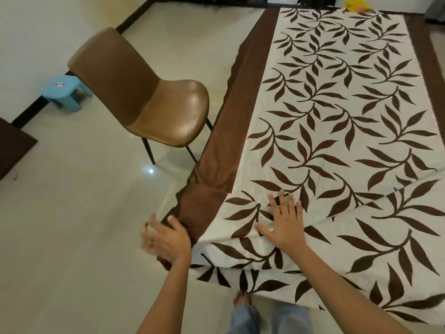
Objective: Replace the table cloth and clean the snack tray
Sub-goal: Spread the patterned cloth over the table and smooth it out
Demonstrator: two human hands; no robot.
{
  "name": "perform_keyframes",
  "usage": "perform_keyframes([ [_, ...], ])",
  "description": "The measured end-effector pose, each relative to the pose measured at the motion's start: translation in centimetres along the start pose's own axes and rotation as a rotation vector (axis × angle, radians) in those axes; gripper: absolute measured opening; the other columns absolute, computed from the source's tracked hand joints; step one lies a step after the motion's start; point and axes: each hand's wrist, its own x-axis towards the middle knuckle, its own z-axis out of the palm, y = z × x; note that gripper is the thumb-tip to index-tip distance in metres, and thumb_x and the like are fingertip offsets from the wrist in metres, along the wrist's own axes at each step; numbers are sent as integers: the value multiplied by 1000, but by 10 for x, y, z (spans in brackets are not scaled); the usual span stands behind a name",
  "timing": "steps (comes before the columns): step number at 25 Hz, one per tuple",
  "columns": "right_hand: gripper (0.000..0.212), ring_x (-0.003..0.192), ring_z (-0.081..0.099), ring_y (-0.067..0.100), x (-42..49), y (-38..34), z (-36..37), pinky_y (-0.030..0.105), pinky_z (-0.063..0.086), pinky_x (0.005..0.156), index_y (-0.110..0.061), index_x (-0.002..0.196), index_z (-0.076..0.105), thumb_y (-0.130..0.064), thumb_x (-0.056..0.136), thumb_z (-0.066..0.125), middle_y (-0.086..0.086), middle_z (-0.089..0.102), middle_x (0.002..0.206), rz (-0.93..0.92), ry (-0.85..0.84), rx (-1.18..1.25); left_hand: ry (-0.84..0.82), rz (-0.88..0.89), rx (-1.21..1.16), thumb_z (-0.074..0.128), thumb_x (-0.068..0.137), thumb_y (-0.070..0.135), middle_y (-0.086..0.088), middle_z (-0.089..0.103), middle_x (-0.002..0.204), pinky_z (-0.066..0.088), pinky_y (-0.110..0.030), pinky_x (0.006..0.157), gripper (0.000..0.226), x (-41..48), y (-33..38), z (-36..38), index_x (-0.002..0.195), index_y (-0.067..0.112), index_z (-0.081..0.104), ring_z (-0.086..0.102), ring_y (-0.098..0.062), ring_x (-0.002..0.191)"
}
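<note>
A cream table cloth point(337, 112) with brown leaf prints and a brown border covers the long table. Its near end is folded back on itself in a diagonal crease. My right hand point(284, 220) lies flat on the cloth near the left corner, fingers spread. My left hand point(166, 237) is at the brown corner flap that hangs off the table's near-left corner, thumb on the fabric and fingers spread and blurred. No snack tray is in view.
A brown leather chair point(154, 97) stands on the tiled floor left of the table. A light blue stool point(65, 92) sits by the wall. A yellow packet point(356, 6) lies at the table's far end. My foot point(242, 300) is below the near edge.
</note>
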Motion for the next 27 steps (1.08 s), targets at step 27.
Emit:
perform_keyframes([
  [27, 78, 147, -15, 23, -74, 178, -33, 43, -5, 120, -17, 154, 4, -62, 93, 23, 9, -11, 161, 267, 112, 69, -528, 854, 388, 22, 95, 52, -17, 17, 157, 2, -66, 112, 60, -64, 105, 73, 145, 22, 36, 9, -44, 144],
])
